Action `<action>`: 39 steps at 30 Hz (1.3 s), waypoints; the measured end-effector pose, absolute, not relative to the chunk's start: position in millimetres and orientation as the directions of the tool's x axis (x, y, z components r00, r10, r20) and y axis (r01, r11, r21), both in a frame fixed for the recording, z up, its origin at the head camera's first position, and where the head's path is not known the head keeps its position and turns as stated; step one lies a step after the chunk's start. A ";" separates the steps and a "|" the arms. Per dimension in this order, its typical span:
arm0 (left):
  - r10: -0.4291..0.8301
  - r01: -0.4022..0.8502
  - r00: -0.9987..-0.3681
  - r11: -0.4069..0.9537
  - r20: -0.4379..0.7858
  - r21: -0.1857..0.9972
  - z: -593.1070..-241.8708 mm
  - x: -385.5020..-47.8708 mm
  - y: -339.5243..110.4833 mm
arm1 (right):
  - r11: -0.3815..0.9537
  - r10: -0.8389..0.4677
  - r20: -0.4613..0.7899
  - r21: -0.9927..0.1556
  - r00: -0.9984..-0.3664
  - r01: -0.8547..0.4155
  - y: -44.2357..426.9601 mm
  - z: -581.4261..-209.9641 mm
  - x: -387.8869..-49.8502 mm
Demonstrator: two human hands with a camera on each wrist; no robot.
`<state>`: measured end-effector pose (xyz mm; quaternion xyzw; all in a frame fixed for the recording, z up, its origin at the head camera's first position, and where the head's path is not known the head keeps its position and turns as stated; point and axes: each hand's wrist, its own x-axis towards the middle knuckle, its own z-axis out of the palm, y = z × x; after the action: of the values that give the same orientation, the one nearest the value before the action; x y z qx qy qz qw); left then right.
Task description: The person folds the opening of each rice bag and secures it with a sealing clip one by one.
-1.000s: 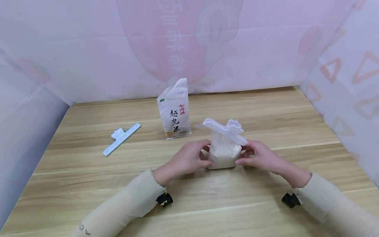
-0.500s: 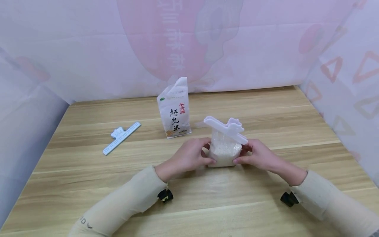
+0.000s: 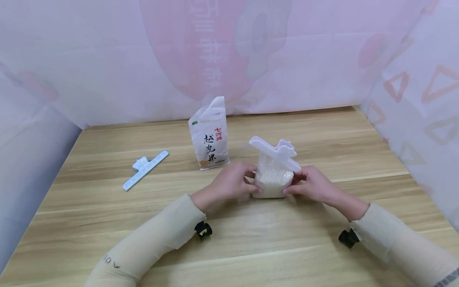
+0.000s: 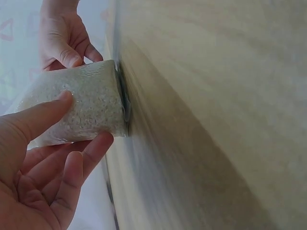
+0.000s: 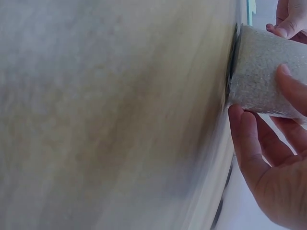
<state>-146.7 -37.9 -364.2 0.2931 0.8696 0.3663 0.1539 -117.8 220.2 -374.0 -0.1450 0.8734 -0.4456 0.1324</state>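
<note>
Head view: the bag (image 3: 272, 182), clear and holding pale grains (image 4: 96, 98), stands upright right of the middle of the surface (image 3: 258, 251), with the white clip (image 3: 275, 154) slanting across its top; the left hand (image 3: 233, 181) and the right hand (image 3: 316, 184) pinch it low from either side, each thumb on its near face and the fingers bent along its flank. Against a second ago, the bag sits slightly farther back, and both hands have gone with it; the hold looks much the same and the white clip remains on top, so I take this as a small shift of place rather than any work on the closure. Both wrist views show the bag's base close to the surface; whether it rests flat or is barely raised, the blur makes hard to say. Behind and to the left, the packet (image 3: 211, 139) stands upright, apart from the bag; farther left the blue clip (image 3: 147, 170) lies on the surface, touched by neither hand; these two appear to have kept their places.
</note>
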 end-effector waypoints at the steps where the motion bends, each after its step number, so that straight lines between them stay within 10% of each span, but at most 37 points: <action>1: 0.621 0.390 -0.782 0.556 -0.055 0.734 -364.9 -148.2 -37.8 | 0.562 -0.366 -0.105 -0.817 -0.925 -0.130 220.9 -374.0 -118.8; 39: 0.558 0.325 -0.825 0.598 -0.089 0.733 -362.2 -217.0 -2.7 | 0.557 -0.254 -0.129 -0.830 -0.958 -0.036 243.9 -375.0 -179.6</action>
<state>-217.0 -2.7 -362.2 0.2507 0.8800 0.3719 0.1565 -179.6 243.9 -375.0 -0.0830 0.8744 -0.4633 0.1178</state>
